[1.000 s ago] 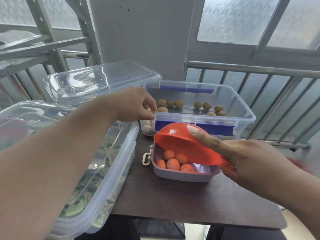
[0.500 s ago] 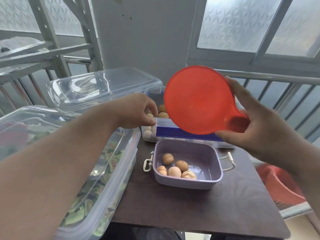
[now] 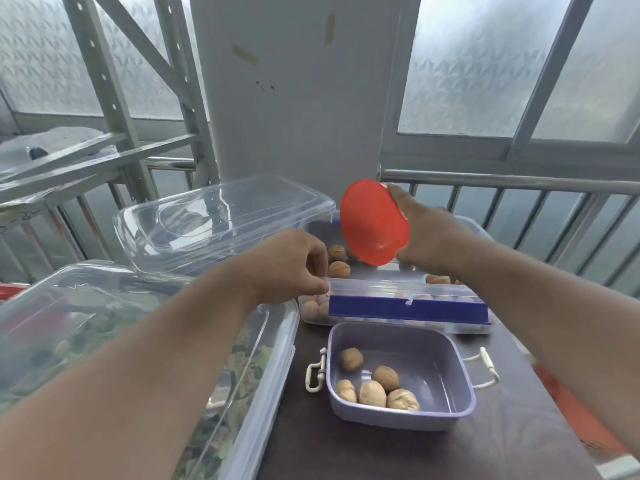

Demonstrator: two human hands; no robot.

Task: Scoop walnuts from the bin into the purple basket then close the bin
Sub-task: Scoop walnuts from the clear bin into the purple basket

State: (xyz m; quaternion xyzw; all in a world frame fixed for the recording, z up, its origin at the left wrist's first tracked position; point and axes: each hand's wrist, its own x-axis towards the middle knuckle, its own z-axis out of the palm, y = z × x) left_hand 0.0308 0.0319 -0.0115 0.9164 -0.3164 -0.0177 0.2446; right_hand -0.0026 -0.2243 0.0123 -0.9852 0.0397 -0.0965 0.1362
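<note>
The purple basket (image 3: 433,362) sits on the dark table with several walnuts (image 3: 372,392) in its near left part. Behind it stands the clear bin (image 3: 446,292) with a blue latch (image 3: 408,308) along its near wall; walnuts (image 3: 337,252) lie inside. My left hand (image 3: 291,265) pinches the bin's near left rim. My right hand (image 3: 427,237) holds the orange scoop (image 3: 372,225) tilted above the open bin, its bowl's underside facing me. The bin's clear lid (image 3: 221,220) rests to the left.
A large clear box (image 3: 273,344) holding green leaves stands at the left, touching the table's edge. A metal railing (image 3: 519,180) and frosted windows run behind the bin. A grey metal rack (image 3: 104,81) rises at the back left. Something red (image 3: 571,407) lies low at the right.
My right hand has lifted the scoop off the basket and carried it back over the bin. The view has tilted upward. My left hand stays on the bin's rim.
</note>
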